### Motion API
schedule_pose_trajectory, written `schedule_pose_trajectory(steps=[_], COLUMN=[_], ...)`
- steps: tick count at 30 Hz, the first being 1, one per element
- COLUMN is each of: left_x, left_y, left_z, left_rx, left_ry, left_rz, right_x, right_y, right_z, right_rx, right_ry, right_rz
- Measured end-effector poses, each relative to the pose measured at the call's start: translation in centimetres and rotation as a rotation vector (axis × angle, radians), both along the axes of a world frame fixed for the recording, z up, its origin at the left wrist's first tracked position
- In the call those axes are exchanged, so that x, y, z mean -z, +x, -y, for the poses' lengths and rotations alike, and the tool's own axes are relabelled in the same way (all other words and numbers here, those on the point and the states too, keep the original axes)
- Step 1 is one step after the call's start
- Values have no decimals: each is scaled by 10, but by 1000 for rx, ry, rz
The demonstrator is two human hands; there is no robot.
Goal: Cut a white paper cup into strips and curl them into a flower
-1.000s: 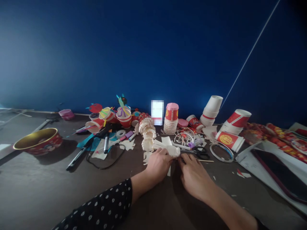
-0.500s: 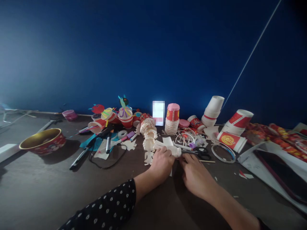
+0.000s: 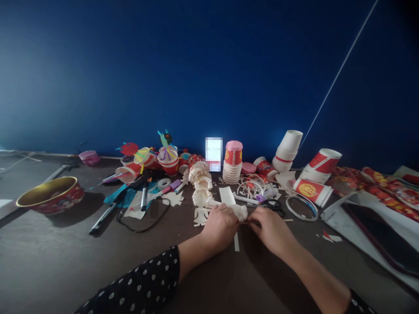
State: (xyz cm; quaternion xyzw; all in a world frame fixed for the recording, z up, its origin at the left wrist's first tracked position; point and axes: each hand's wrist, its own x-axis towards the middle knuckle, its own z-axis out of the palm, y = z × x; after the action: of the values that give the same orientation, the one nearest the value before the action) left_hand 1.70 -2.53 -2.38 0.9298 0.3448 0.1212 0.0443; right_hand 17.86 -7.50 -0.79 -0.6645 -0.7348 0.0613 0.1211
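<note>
My left hand is closed over a crumpled-looking white paper piece, whose rounded end sticks out past the fingers on the right. Just beside it, my right hand is pinched at the near right end of the paper. A thin brownish line, perhaps a stick, shows between the two hands; the fingertips hide most of it. One white paper strip lies behind the left hand, and a narrower strip pokes out in front. Dark-handled scissors rest behind the right hand, partly covered.
A curved row of white paper cut-outs runs back from the left hand. Stacked paper cups, a lit screen and tape rolls stand or lie behind. At left are a gold-rimmed bowl and markers; at right, a phone.
My right hand's fingers have shifted slightly and now pinch closer against the paper, with the thin brownish line showing. The narrow strip in front is more exposed. The view has shifted slightly.
</note>
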Motion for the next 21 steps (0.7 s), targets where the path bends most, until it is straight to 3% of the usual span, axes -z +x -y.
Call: schedule_pose_trajectory(steps=[5,21], left_x=[-1,6], left_y=[-1,-1], left_z=[-2,-5], left_rx=[-16,-53], left_ry=[-44,-128], left_rz=[65,192], right_x=[6,14], right_y=[5,7], right_z=[-6,-11], right_rx=[-7,0], right_ry=[33,40], right_rz=[-155,-183])
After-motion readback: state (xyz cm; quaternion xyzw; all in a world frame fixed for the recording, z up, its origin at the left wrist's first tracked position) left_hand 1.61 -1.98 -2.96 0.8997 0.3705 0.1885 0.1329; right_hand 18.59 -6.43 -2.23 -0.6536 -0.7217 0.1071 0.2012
